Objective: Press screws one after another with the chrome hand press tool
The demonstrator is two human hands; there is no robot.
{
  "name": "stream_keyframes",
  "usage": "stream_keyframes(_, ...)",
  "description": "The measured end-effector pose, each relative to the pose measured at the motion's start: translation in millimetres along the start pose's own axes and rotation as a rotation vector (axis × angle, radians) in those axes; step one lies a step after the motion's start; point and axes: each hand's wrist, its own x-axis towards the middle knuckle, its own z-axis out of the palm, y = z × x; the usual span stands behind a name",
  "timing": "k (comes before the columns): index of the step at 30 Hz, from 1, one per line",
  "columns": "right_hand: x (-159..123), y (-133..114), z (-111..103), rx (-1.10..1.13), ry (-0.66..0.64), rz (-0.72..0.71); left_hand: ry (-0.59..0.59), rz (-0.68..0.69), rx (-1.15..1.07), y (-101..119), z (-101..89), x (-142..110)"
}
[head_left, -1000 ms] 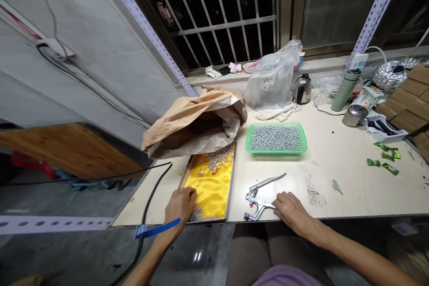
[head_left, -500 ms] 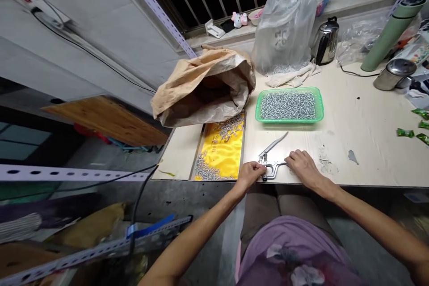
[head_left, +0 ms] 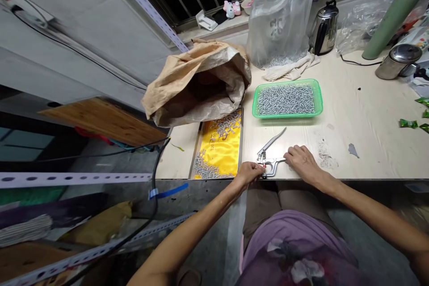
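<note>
A pair of silver metal pliers (head_left: 275, 168) with a spring lies near the table's front edge, one long handle spread up and away from the other. My left hand (head_left: 250, 173) is closed in a pinch at the jaw end, where a small reddish spot shows by the fingertips; what they pinch is too small to tell. With curled fingers, my right hand (head_left: 303, 161) grips the end of the lower handle. Small metal pins (head_left: 286, 99) fill a green plastic basket (head_left: 287, 116) beyond the pliers. More loose pins (head_left: 208, 169) lie on yellow cloth (head_left: 223, 149) in a shallow tray left of my left hand.
An open brown paper sack (head_left: 197, 82) leans over the tray's far end. Behind the basket stand a clear plastic bag (head_left: 279, 22), a white cloth (head_left: 291, 69) and a metal kettle (head_left: 325, 29). At right are a green flask (head_left: 392, 20), a steel cup (head_left: 398, 62) and green-wrapped sweets (head_left: 408, 124).
The view has shifted slightly. Both hands stay at the pliers, and the dark knob at the jaw's lower end looks less exposed, with a reddish spot now showing by my left fingertips.
</note>
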Motion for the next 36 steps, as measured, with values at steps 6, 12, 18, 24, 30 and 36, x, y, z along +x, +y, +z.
stream_keyframes(6, 27.0, 20.1, -13.6, 0.029, -0.049, -0.103, -0.003, -0.039, -0.017, 6.0, 1.3, -5.2)
stream_keyframes(12, 59.5, 38.4, -7.5, 0.073, -0.196, -0.167, -0.012, -0.033, -0.064, 3.4, 5.3, -5.5)
stream_keyframes(18, 69.8, 34.8, -17.9, 0.069, -0.166, -0.079, -0.053, -0.068, -0.141, -3.9, 7.0, 0.8)
stream_keyframes(24, 62.6, 40.7, -15.4, 0.117, -0.223, -0.135, -0.022, -0.067, -0.212, -5.0, 9.3, -3.4)
stream_keyframes(30, 51.4, 49.7, -7.5, 0.125, -0.19, -0.193, 0.01, -0.082, -0.212, -1.0, 10.9, -9.9)
stream_keyframes(36, 37.9, 32.6, -23.4, 0.102, -0.16, -0.132, 0.0, -0.07, -0.194, 1.7, 10.3, -11.0)
